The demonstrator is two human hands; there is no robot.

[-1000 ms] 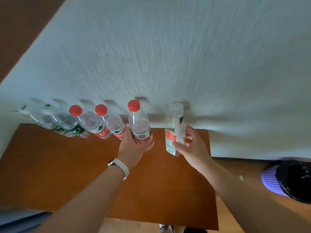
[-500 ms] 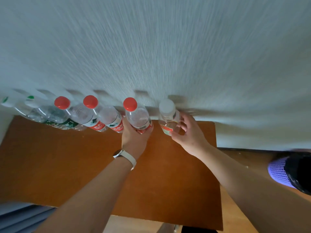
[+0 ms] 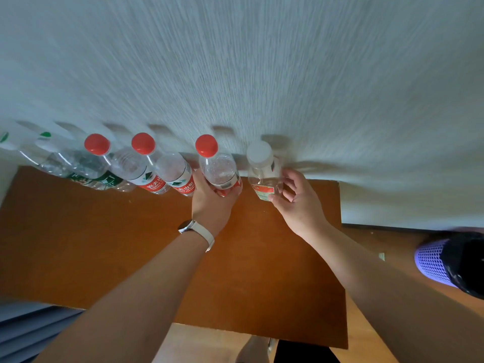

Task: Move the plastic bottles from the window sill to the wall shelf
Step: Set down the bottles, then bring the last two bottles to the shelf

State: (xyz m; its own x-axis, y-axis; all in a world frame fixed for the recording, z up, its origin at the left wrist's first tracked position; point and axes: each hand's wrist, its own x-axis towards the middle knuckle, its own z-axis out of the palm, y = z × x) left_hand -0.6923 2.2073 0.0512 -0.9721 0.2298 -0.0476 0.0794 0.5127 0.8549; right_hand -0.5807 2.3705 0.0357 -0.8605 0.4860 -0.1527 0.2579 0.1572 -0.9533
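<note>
We are reaching over the smooth brown wooden shelf [image 3: 78, 244]. Left hand [image 3: 212, 203] is gripping a clear red-capped bottle [image 3: 218, 170]; right hand [image 3: 298, 203] is pinching a white-capped bottle [image 3: 263, 171], fingers curled. Left of our fingers, more bottles [image 3: 136, 169] are lining the board. Beyond our fingertips, the streaked white wall [image 3: 262, 61] is rising.

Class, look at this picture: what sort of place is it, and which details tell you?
Probably a room in a home: a textured white wall, a wooden shelf lined with plastic bottles, and a purple mesh basket below.
</note>
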